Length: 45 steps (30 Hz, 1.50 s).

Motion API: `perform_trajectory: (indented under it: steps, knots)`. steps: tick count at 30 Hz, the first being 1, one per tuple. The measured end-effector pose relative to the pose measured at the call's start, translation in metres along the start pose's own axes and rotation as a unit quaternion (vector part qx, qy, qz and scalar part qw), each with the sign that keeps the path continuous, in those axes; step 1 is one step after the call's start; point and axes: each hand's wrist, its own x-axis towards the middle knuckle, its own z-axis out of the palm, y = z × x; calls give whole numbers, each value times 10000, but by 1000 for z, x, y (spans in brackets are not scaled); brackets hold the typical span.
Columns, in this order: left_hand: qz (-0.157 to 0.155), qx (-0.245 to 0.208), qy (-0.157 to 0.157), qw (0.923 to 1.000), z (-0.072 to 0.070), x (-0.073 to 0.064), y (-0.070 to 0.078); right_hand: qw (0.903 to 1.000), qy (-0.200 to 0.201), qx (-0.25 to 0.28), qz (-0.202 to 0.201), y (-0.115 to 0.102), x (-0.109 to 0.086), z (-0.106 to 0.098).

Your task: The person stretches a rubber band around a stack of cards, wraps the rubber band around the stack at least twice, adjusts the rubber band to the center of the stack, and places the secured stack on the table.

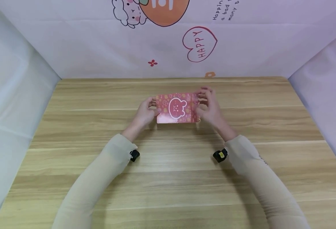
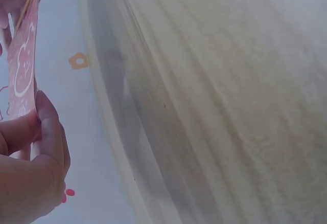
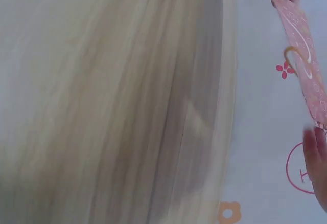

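A flat pink gift bag point(image 1: 177, 109), printed with a white-outlined bear face, is held up over the wooden table with the bear lying sideways. At its left end my left hand point(image 1: 147, 111) pinches the edge, thumb on the front and fingers behind, as the left wrist view also shows of the bag point(image 2: 23, 75). My right hand point(image 1: 210, 109) is at the other end, its blurred fingers overlapping the edge; whether they grip it I cannot tell. A tan cord loop point(image 3: 292, 55) hangs by the bag in the right wrist view.
The wooden table point(image 1: 173, 178) ends at a white printed cloth point(image 1: 99, 47) behind, with more white cloth rising on both sides. Small black cameras sit at the left cuff point(image 1: 134, 155) and the right cuff point(image 1: 220, 155).
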Motion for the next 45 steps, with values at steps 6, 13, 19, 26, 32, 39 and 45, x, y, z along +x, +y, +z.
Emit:
perform_trajectory:
  steps: [6, 13, 19, 26, 32, 39, 45]
  knots:
    - [-8, -155, 351, 9993, -4, 1, -1, 9900, 519, -1226, -462, 0, -3, 4]
    - [231, -171, 483, 9984, 0, 2, 1, 9860, 383, -1621, 4, 3, -2, 12]
    - [436, -249, 529, 9973, 5, 0, 5, 9863, 365, -1565, 366, 5, -2, 14]
    - [894, -440, 775, 9920, 9, -1, 6, 9884, 363, -1415, 422, 3, -4, 16]
    - [1060, -197, 863, 9904, 10, 0, 6, 9904, 728, -1139, 284, 4, -4, 16]
    - [922, -210, 777, 9925, 9, 2, 6, 9900, 1008, -989, 22, 4, -5, 16]
    - [630, -761, 492, 9939, 6, 3, 9, 9894, 1223, -757, -174, 3, -6, 15]
